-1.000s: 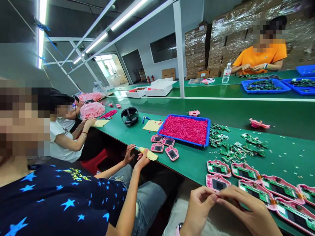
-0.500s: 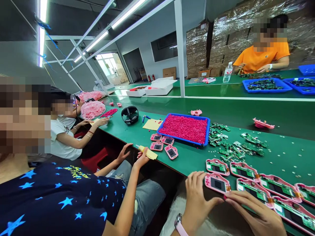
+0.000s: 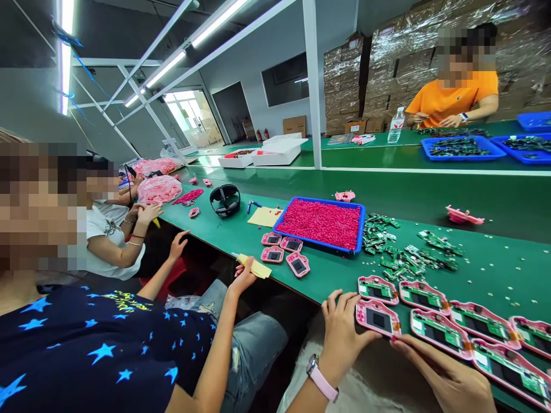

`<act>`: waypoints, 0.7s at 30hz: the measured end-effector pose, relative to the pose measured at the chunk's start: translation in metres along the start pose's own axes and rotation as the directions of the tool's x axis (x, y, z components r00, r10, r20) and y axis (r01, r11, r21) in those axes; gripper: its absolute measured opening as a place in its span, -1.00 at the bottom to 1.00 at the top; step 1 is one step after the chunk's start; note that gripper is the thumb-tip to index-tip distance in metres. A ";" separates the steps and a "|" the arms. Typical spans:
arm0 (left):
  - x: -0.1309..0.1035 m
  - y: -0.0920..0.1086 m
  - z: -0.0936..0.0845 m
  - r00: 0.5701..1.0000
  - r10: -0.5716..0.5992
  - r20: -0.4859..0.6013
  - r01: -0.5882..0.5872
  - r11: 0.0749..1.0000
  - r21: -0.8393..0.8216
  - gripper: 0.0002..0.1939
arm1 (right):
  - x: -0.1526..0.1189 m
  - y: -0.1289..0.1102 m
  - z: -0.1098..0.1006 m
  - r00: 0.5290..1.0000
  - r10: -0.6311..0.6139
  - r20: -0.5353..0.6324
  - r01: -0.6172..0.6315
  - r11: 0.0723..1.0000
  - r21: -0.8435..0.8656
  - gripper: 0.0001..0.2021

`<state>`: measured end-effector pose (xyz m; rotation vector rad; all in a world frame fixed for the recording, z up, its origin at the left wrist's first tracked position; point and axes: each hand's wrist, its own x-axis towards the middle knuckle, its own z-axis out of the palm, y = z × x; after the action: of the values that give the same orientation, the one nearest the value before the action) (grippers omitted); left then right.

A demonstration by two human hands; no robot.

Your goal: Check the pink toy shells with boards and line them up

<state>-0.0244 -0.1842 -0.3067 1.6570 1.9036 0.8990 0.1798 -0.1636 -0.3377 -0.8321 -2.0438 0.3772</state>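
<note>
My left hand (image 3: 342,330), with a watch on a pink strap at its wrist, grips the left and lower edge of a pink handheld game console (image 3: 377,318). Its dark screen and front face are turned up. At the lower right corner of that console, my right hand (image 3: 450,370) pinches a small red piece (image 3: 393,338) between its fingertips; most of the piece is covered by them. Just behind and to the right lie open pink console shells (image 3: 439,332) with green circuit boards in them, in rows on the green table (image 3: 482,269).
A blue tray (image 3: 360,229) of small red pieces stands ahead, beside loose circuit boards (image 3: 404,258). Several pink consoles (image 3: 298,264) lie left of it. A co-worker (image 3: 112,344) sits close on my left, holding a yellow cloth-like item (image 3: 256,267). Another person works across the table.
My right fingertips and the red piece have come up slightly against the console's corner. The co-worker's far hand has swung away to the left. A pink part now lies near the headset.
</note>
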 end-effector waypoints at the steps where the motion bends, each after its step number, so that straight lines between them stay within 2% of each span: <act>1: 0.000 0.001 0.000 1.000 0.001 -0.006 -0.001 1.000 -0.005 -0.30 | 0.001 -0.002 0.001 0.999 0.035 -0.011 -0.035 0.999 0.005 -0.77; 4: 0.000 0.005 -0.002 1.000 -0.016 -0.007 0.016 0.999 -0.035 -0.41 | 0.010 -0.013 0.003 0.991 0.107 -0.084 -0.106 0.994 0.022 -0.78; 8: -0.005 0.012 -0.008 0.999 -0.033 -0.035 0.031 0.998 -0.058 -0.42 | 0.035 -0.036 0.002 0.993 0.036 -0.112 -0.029 0.997 0.067 -0.85; 12: -0.015 0.017 -0.012 0.988 0.092 -0.125 -0.101 0.993 -0.060 -0.40 | 0.060 -0.051 -0.001 0.984 -0.040 -0.172 0.051 0.997 0.059 -0.80; 16: -0.025 0.031 -0.026 0.965 0.186 -0.186 -0.195 0.980 -0.035 -0.36 | 0.072 -0.059 -0.004 0.974 -0.099 -0.204 0.099 0.995 -0.012 -0.80; 21: -0.026 0.047 -0.046 0.956 0.249 -0.154 -0.249 0.968 0.024 -0.43 | 0.072 -0.061 -0.007 0.970 -0.116 -0.212 0.111 0.993 -0.034 -0.75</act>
<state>-0.0202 -0.2151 -0.2433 1.9100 1.8214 1.1548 0.1312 -0.1590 -0.2566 -0.7314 -1.8867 0.1930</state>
